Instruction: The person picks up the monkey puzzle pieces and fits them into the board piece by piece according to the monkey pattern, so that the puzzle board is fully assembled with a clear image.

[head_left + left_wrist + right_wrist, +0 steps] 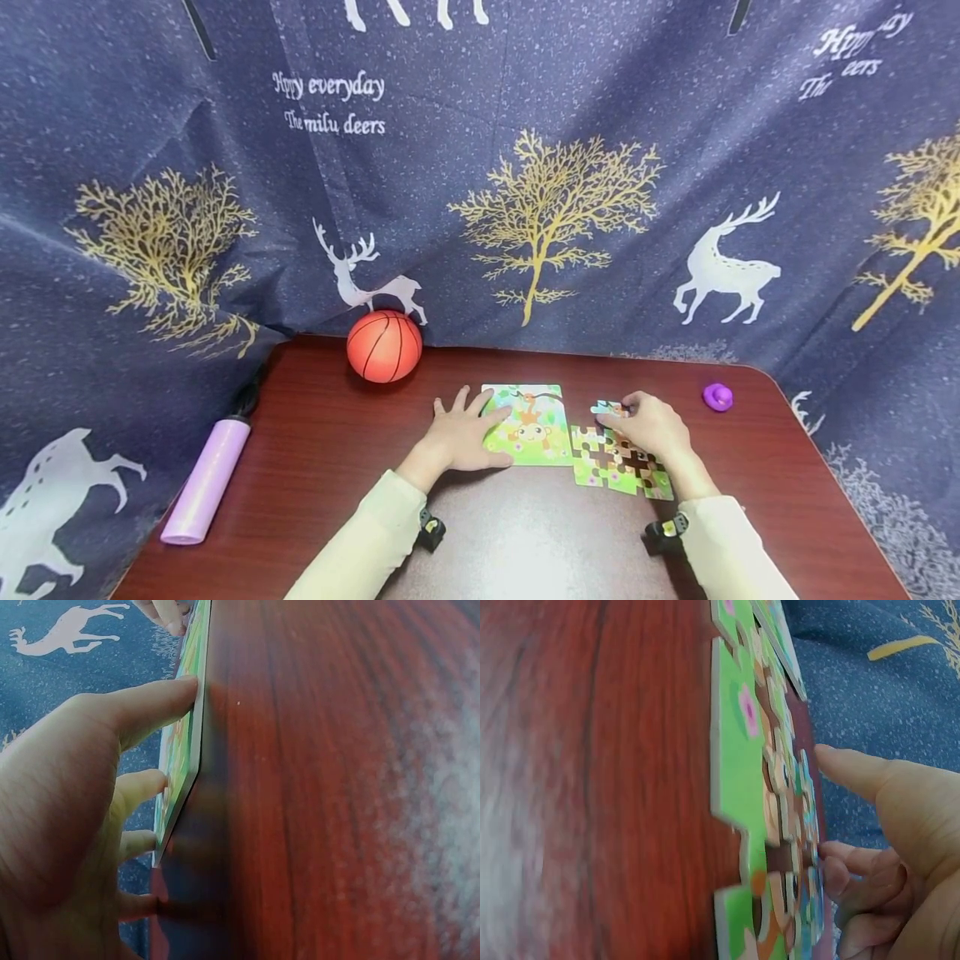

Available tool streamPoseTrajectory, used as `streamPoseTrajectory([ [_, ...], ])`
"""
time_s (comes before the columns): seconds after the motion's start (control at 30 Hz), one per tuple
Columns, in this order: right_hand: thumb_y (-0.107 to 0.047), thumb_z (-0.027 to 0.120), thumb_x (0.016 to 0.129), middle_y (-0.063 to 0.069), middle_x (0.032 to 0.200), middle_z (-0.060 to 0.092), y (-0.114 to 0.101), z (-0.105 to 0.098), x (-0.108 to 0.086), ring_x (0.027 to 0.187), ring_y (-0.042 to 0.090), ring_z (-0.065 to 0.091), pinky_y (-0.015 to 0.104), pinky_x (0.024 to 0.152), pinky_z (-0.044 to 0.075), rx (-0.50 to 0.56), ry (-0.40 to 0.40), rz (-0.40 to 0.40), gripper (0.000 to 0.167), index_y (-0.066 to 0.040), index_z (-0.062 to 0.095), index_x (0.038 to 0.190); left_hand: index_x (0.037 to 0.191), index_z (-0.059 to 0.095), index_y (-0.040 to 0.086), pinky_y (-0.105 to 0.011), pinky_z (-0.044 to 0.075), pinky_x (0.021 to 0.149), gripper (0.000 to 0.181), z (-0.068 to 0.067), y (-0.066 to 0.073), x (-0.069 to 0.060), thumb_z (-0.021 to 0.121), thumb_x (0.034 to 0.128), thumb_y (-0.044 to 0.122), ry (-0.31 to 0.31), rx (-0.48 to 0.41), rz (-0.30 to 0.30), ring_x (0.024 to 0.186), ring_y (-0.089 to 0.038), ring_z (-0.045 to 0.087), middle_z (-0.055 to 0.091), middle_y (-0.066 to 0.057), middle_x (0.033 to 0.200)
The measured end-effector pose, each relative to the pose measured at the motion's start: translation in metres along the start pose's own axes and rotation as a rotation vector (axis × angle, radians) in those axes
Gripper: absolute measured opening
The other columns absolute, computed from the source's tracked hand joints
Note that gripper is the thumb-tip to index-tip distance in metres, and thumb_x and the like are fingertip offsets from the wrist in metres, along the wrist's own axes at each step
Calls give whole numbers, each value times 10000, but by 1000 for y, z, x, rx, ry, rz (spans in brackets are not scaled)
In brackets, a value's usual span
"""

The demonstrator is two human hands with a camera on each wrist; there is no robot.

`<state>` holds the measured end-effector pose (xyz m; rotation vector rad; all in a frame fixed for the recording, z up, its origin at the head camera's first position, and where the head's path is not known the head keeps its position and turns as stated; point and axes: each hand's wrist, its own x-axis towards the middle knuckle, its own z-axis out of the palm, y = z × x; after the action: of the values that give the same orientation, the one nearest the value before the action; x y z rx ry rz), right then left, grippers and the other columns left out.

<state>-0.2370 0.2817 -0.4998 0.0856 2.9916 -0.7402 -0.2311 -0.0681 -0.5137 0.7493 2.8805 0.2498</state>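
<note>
My left hand (468, 435) lies with fingers spread over the left part of a picture board (542, 429) showing a cartoon monkey. In the left wrist view, the thumb (161, 705) presses on the board's near edge. To the right lie interlocking jigsaw pieces (592, 471), partly joined, with dark gaps between some. My right hand (654, 427) is at their far side, thumb and forefinger on either side of blue puzzle pieces (606, 407), seemingly pinching them. In the right wrist view, the other fingers are curled, and green jigsaw pieces (739, 742) stand nearest the camera.
An orange basketball (384, 347) sits at the table's back left. A lilac cylindrical pump (206, 483) lies along the left edge, and a purple rubber duck (717, 397) stands at the right. Behind the reddish-brown table (315, 467) hangs a blue cloth (450, 167) with deer and trees.
</note>
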Motion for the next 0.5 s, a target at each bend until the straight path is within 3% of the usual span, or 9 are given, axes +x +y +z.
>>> streamPoseTrajectory([
  [0.33,-532,844,815,142,1022,727,-5,1,4,886,328,669,542,717,516,-6,-10,0,699,10,665,1218,1605,406,376,-833,210,1049,911,-2,2,1,618,825,795,-13,-9,-11,1533,-474,187,274,-61,1690],
  [0.5,-517,859,796,181,1055,651,-5,4,6,899,362,651,552,720,507,-28,27,-22,668,-33,643,1202,1620,381,355,-833,214,1049,948,-1,1,3,616,818,804,-26,1,-23,1543,-444,182,256,-30,1701],
])
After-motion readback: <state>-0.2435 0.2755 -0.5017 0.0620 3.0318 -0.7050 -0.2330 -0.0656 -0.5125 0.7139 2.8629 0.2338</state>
